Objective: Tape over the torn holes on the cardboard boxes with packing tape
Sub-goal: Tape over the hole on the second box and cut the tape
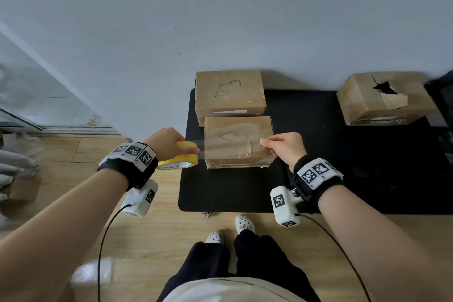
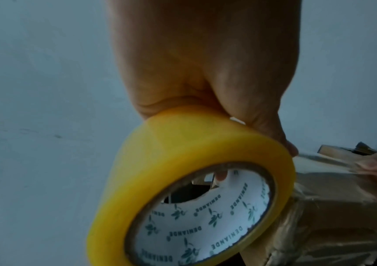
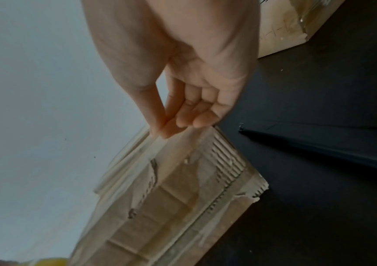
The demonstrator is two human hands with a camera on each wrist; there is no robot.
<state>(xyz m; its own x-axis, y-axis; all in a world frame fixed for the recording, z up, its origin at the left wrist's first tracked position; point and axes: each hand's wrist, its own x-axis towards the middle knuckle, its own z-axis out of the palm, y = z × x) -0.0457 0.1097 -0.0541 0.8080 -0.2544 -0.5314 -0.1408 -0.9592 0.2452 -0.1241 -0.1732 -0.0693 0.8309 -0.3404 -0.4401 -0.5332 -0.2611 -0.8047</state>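
Observation:
My left hand (image 1: 169,143) grips a yellow roll of packing tape (image 1: 180,158) just left of the near cardboard box (image 1: 237,141). In the left wrist view the tape roll (image 2: 183,162) fills the frame, fingers curled over its rim. A clear strip of tape (image 1: 230,143) stretches from the roll across the box's torn top to my right hand (image 1: 282,144), which pinches the strip's end between thumb and forefinger. The right wrist view shows the right hand (image 3: 162,129) pinching the strip over the near box (image 3: 171,198). Behind stands a second box (image 1: 229,92) with a taped tear.
A third box (image 1: 384,98) with an open torn hole sits at the far right of the black table (image 1: 343,179). A grey wall rises right behind the boxes. Wooden floor, my legs and white shoes lie below the table's front edge.

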